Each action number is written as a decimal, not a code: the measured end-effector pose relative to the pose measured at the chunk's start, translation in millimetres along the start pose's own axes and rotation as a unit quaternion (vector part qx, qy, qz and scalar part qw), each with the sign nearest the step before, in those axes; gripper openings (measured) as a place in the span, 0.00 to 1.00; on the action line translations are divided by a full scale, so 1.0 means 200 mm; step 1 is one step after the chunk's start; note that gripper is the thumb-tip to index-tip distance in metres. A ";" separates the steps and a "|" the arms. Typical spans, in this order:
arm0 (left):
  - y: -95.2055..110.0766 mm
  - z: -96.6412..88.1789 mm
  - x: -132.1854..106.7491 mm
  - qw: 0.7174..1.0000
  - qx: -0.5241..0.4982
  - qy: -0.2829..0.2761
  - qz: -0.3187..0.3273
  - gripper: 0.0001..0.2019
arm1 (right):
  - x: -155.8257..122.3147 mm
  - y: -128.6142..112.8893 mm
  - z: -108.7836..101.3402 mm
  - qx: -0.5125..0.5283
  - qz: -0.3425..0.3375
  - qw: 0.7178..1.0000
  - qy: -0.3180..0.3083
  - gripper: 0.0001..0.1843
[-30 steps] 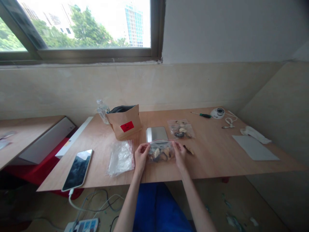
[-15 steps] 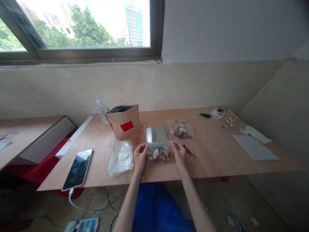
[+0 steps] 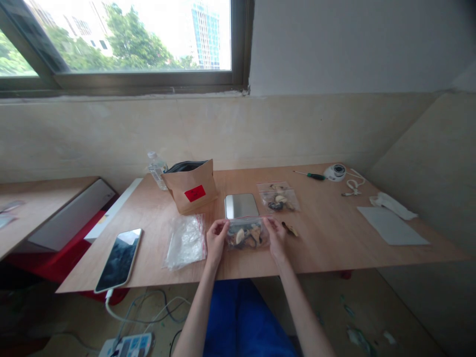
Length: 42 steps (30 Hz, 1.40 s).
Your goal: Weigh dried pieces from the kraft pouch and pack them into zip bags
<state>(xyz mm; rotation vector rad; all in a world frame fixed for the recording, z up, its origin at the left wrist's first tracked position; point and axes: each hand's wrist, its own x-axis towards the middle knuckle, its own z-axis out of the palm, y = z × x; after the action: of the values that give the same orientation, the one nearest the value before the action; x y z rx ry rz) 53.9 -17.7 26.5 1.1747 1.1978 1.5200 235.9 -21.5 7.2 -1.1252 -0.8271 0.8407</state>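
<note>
Between my two hands is a clear zip bag [image 3: 247, 235] with dried, mushroom-like pieces in it. My left hand [image 3: 216, 238] pinches its upper left corner, and my right hand [image 3: 275, 235] pinches the upper right corner. Just behind the bag lies a flat silver scale-like device [image 3: 241, 206]. A second zip bag [image 3: 278, 197] of similar pieces rests further back on the right. Some loose dried pieces [image 3: 290, 229] lie beside my right hand. To the left of my left hand is a stack of clear plastic bags [image 3: 186, 241] with red edges.
A brown paper pouch [image 3: 191, 186] with a red label stands open at the back left, near a plastic bottle [image 3: 157, 171]. A phone [image 3: 119, 260] on a cable lies front left. Along the right are a screwdriver [image 3: 315, 176], a dome camera [image 3: 335, 172] and a white sheet [image 3: 392, 226].
Both hands keep their hold on the bag's upper corners, almost in the same place. The view has shifted very slightly; nothing else has visibly moved.
</note>
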 end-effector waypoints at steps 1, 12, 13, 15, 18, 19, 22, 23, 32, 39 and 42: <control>0.00 0.00 0.00 1.000 -0.010 -0.010 -0.002 0.11 | 0.00 0.00 0.00 0.001 0.001 1.000 -0.004 0.15; 0.01 0.00 0.00 0.999 -0.001 -0.044 -0.011 0.12 | -0.02 -0.05 0.01 -0.022 0.013 0.997 -0.078 0.15; 0.01 0.00 0.00 0.999 0.002 -0.044 -0.011 0.12 | -0.02 -0.05 0.02 -0.030 0.015 0.996 -0.079 0.16; 0.01 0.00 0.00 0.999 0.006 -0.042 -0.010 0.12 | -0.02 -0.06 0.02 -0.041 0.020 0.996 -0.076 0.15; 0.01 0.00 0.00 0.999 -0.001 -0.034 -0.010 0.12 | -0.02 -0.06 0.02 -0.044 0.013 0.997 -0.066 0.14; 0.01 0.00 0.00 0.999 -0.005 -0.032 -0.010 0.12 | -0.02 -0.06 0.02 -0.045 0.006 0.997 -0.065 0.14; 0.01 0.00 0.00 0.999 -0.006 -0.032 -0.013 0.12 | -0.02 -0.06 0.02 -0.047 -0.006 0.997 -0.065 0.14; 0.01 0.00 0.00 0.999 -0.004 -0.032 -0.014 0.12 | -0.02 -0.06 0.02 -0.045 -0.008 0.997 -0.066 0.14; -0.01 -0.01 0.00 1.000 0.019 -0.013 -0.017 0.11 | -0.03 -0.05 0.01 -0.034 -0.016 0.997 -0.064 0.13; 0.01 -0.01 -0.01 0.999 0.030 -0.016 -0.008 0.11 | -0.03 -0.05 0.00 -0.035 -0.011 0.997 -0.063 0.14; 0.03 0.00 -0.01 0.999 0.014 -0.052 -0.007 0.11 | -0.03 -0.05 0.01 -0.036 0.002 0.997 -0.070 0.13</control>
<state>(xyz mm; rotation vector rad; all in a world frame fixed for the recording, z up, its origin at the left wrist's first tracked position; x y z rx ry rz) 54.1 -19.6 31.5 1.2457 1.1597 1.4184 233.9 -27.7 16.5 -1.1403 -0.9770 0.9069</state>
